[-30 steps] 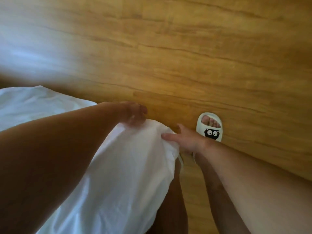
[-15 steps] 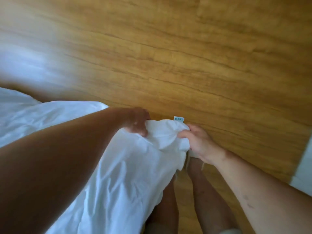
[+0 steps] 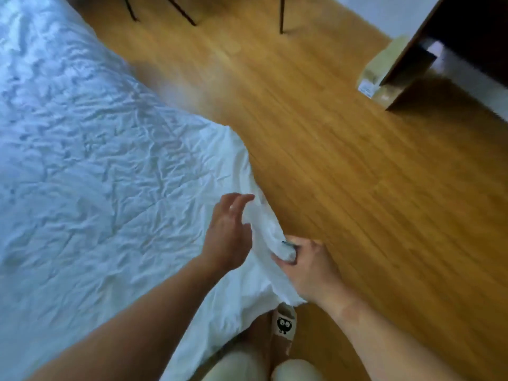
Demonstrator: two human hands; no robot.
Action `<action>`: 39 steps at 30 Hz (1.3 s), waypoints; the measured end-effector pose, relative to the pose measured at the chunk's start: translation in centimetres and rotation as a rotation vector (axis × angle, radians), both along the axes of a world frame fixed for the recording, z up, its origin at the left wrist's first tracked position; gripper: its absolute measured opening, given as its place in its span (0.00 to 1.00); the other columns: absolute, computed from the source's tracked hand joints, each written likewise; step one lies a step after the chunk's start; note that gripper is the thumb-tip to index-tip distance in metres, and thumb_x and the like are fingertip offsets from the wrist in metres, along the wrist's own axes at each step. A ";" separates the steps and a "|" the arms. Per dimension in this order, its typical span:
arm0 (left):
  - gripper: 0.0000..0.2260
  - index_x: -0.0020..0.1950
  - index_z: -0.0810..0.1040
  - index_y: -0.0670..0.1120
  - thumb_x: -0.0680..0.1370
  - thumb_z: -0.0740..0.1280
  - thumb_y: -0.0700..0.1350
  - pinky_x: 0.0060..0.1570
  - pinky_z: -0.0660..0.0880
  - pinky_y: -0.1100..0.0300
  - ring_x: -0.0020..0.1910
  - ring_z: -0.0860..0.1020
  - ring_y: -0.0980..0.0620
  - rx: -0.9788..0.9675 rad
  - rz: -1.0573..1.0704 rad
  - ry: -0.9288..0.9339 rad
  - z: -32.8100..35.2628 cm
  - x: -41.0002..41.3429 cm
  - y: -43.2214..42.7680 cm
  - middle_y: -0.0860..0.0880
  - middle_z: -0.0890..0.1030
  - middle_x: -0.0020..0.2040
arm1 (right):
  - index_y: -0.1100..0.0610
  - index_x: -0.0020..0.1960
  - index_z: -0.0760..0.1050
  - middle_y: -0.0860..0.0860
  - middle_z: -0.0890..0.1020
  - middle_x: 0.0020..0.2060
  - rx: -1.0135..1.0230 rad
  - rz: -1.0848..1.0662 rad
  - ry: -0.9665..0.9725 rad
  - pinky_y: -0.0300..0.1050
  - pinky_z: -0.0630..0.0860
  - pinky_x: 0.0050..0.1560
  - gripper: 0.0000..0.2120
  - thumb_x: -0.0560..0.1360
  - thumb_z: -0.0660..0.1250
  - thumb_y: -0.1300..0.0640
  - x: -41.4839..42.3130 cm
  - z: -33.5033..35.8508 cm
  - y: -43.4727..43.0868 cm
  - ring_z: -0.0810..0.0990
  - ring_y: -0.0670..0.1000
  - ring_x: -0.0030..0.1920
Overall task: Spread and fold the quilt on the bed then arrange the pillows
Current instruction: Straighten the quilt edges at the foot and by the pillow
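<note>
The white, heavily creased quilt lies spread over the bed and fills the left half of the view. Its near corner hangs off the bed's edge above the floor. My right hand grips that corner, fingers curled round a bunched tip with a small label. My left hand hovers just left of the corner with fingers spread and relaxed, holding nothing. No pillows are in view.
A wooden floor runs along the bed's right side. A dark cabinet with a cardboard box beside it stands at the top right. Thin chair legs show at the top. My slippered foot is below the corner.
The view has lifted from the floor to the bed. My left hand has let go of the quilt corner and opened. My right hand still grips the corner.
</note>
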State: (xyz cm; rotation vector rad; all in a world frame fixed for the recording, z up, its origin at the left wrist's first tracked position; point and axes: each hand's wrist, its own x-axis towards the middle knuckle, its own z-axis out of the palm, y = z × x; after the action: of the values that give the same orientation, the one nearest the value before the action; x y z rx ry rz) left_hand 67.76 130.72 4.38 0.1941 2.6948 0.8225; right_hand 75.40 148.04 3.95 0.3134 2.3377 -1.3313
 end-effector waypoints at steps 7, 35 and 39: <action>0.21 0.57 0.76 0.46 0.73 0.72 0.58 0.49 0.83 0.44 0.52 0.83 0.44 0.677 0.761 -0.730 10.5 12.0 -7.5 0.44 0.82 0.54 | 0.48 0.49 0.79 0.46 0.83 0.40 0.106 0.356 0.206 0.47 0.79 0.37 0.04 0.78 0.65 0.52 5.7 7.5 -10.2 0.81 0.48 0.39; 0.08 0.52 0.78 0.51 0.77 0.63 0.42 0.50 0.67 0.68 0.52 0.78 0.49 0.094 0.860 0.112 18.2 45.0 -44.4 0.50 0.82 0.52 | 0.45 0.72 0.70 0.47 0.64 0.77 0.585 1.419 0.719 0.43 0.52 0.77 0.20 0.81 0.65 0.48 16.2 18.4 -50.3 0.56 0.54 0.79; 0.06 0.48 0.77 0.51 0.75 0.64 0.42 0.46 0.66 0.66 0.52 0.78 0.47 0.166 1.004 0.110 18.2 48.8 -49.3 0.49 0.83 0.50 | 0.50 0.62 0.78 0.48 0.79 0.62 0.507 1.407 0.748 0.45 0.66 0.69 0.11 0.81 0.65 0.51 18.7 17.8 -56.7 0.73 0.54 0.68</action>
State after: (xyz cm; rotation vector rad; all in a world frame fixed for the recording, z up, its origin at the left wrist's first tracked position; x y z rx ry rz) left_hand 116.57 81.42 22.54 -1.1914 2.7352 1.2958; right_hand 94.13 91.30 21.79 -1.6239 2.3566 -0.1021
